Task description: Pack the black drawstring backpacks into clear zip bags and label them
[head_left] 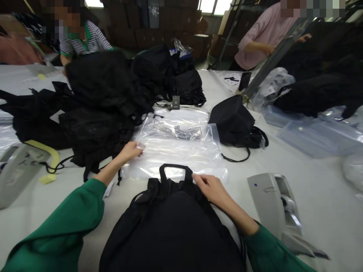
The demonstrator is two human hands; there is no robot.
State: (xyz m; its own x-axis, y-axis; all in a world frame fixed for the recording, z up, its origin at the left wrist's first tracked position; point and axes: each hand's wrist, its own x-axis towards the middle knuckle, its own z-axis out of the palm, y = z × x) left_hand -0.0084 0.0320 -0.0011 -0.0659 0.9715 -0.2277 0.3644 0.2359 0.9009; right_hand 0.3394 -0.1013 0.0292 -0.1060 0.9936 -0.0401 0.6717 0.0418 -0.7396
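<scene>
A black drawstring backpack [176, 230] lies in front of me with its short carry loop pointing away. My right hand [211, 189] is closed at the right end of that loop, thumb and fingers pinching the black fabric. Farther out, my left hand [131, 152] pinches the left edge of a clear plastic bag [181, 147]. This bag lies flat on a stack of similar ones, just beyond the backpack's top, with a printed box near its far end. Both forearms wear green sleeves.
Black bags [99, 87] are heaped at left and back; another black bag [234, 121] sits right of the plastic. Grey tape dispensers [272, 204] stand on both sides of the white table [227, 234]. Clear bins [320, 136] lie at right. Two people are across the table.
</scene>
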